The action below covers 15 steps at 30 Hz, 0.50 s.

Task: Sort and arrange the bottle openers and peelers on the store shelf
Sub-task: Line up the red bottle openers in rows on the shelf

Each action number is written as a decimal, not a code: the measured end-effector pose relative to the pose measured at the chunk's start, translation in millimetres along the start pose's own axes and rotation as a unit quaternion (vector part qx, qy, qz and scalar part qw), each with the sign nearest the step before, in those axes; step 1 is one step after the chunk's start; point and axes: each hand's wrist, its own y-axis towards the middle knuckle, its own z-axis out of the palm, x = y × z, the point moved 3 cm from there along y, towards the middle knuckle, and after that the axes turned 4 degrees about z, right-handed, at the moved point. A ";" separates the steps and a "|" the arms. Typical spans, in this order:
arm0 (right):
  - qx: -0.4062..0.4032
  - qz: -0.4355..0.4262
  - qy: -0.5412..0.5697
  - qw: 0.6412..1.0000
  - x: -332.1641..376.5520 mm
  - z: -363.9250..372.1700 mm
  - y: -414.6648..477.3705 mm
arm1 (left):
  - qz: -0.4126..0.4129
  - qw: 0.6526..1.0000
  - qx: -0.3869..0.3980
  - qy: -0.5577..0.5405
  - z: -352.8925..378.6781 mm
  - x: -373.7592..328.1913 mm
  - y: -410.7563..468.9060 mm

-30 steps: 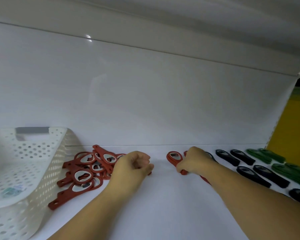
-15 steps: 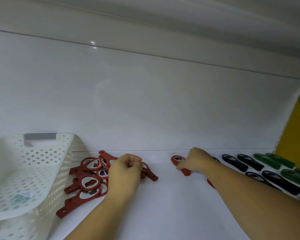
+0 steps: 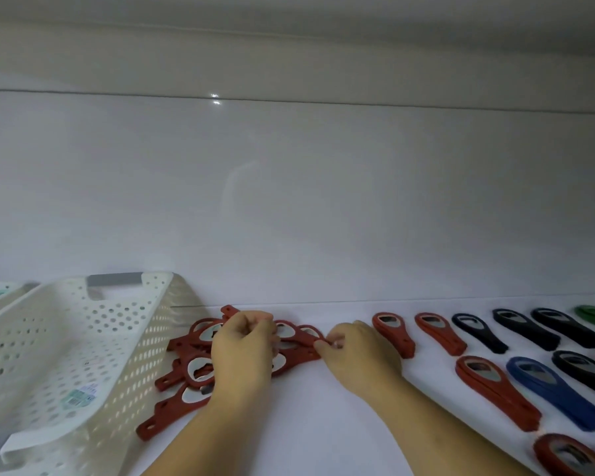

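Right hand (image 3: pixel 358 353) has left the red opener stack (image 3: pixel 394 333), which now sits free in the row on the shelf (image 3: pixel 323 427). It moved left and pinches a red opener (image 3: pixel 299 353) at the pile edge. Left hand (image 3: pixel 243 352) still curled on the red opener pile (image 3: pixel 186 376) beside the white basket (image 3: pixel 66 338); can't tell if it grips one.

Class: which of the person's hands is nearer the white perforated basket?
Left. The left hand lies over the pile of red openers beside the basket; the right hand is farther right, pinching an opener at the pile's edge.
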 end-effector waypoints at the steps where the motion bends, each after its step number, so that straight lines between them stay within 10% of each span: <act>1: 0.001 0.004 0.007 1.000 -0.1 -0.6 0.2 | 0.004 1.000 0.002 0.006 1.0 -0.1 -0.2; 15: 0.010 0.002 0.042 0.999 -2.5 -1.5 6.6 | 0.016 0.995 0.090 0.042 22.7 -4.3 -21.5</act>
